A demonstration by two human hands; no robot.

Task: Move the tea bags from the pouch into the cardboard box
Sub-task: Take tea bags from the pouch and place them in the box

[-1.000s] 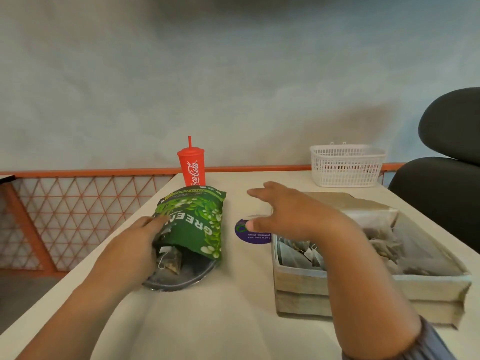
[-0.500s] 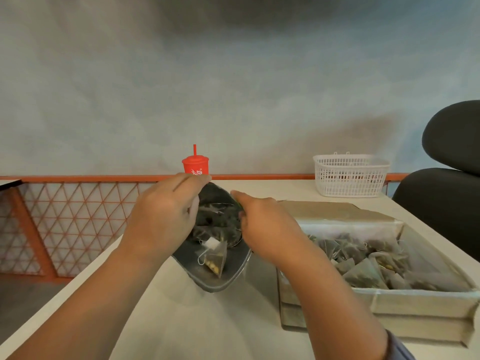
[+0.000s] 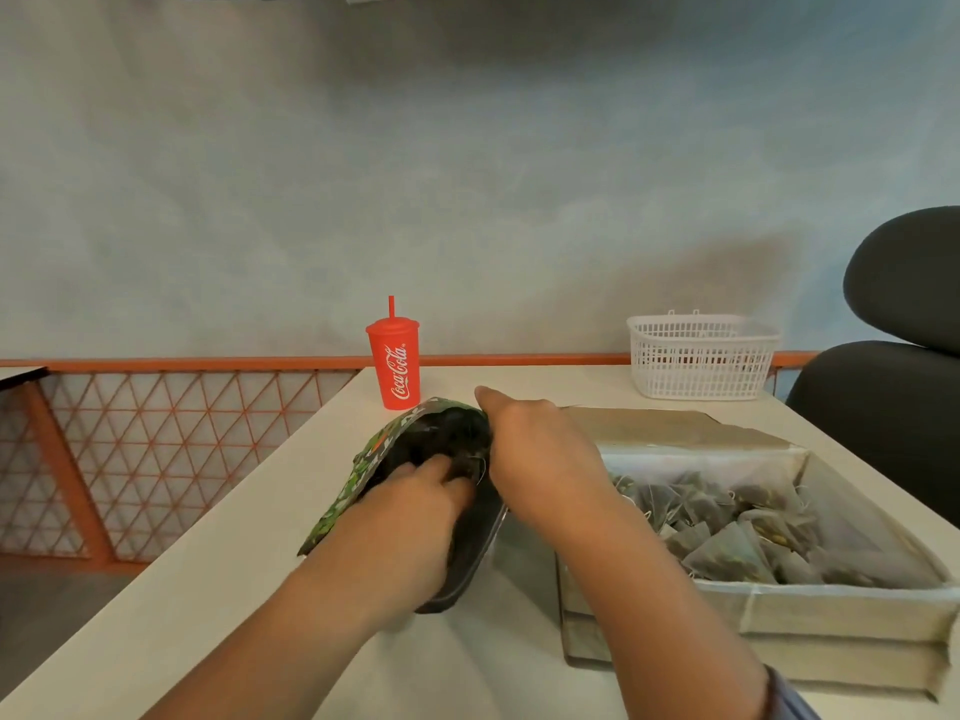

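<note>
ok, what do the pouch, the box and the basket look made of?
The pouch looks like flexible printed film: glossy green outside, dark, possibly foil-lined inside, bent out of shape. The box looks like matte brown-grey cardboard, with flat folded flaps. The basket looks like rigid white plastic, moulded as an open grid.

A pale wall [image 3: 467, 174] is seen beyond the fingers [image 3: 439, 467]; an orange lattice railing [image 3: 156, 449] is set left, a black chair [image 3: 883, 397] right.
</note>
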